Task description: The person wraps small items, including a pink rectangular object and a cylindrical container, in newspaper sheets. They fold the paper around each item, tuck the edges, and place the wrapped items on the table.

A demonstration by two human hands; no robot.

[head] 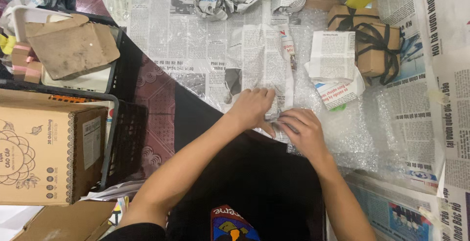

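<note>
Both your hands are pinching the near end of a long newspaper-wrapped bundle.
It is stretching toward twelve o'clock from your fingers; left hand and right hand are gripping its folded edge equally close.

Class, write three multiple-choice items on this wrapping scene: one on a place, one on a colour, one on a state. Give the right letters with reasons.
1. Where does the brown tied parcel lie?
A. upper right of the table
B. inside the black crate
C. under the hands

2. What colour is the ribbon on that parcel?
A. red
B. black
C. white

3. What are the left hand and right hand doing?
A. resting apart, holding nothing
B. both on the folded newspaper bundle
C. lifting the cardboard box

Answers: 1 A, the parcel sits far up on the right, on newspaper beside the bubble wrap. 2 B, dark bands cross the brown paper. 3 B, both hands meet at the bundle's near edge, fingers pinching the paper.
</note>
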